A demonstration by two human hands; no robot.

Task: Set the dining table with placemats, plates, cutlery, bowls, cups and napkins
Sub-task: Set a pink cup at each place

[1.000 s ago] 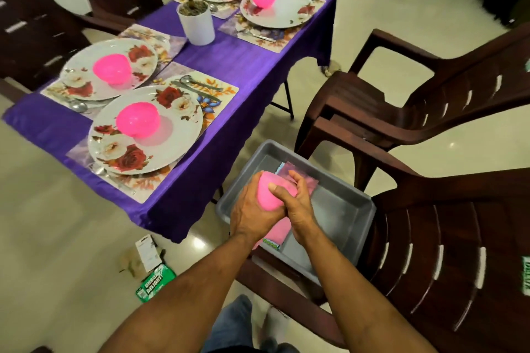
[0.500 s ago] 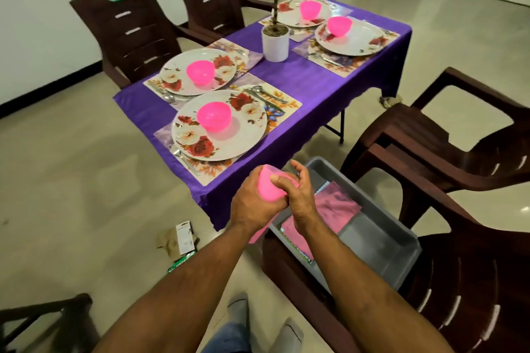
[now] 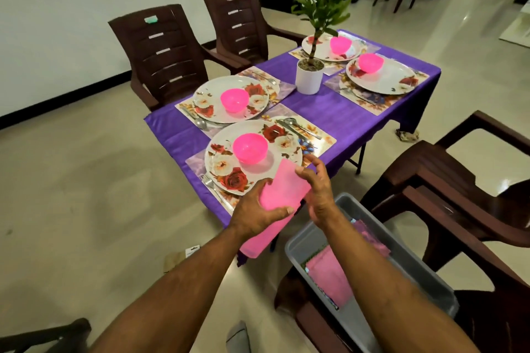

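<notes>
Head view, left hand (image 3: 255, 215) gripping translucent pink plastic cups (image 3: 279, 200), right hand (image 3: 318, 192) pinching top rim.

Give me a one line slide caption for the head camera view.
Both hands, left and right, hold stacked pink cups above the set table near the closest plate.
</notes>
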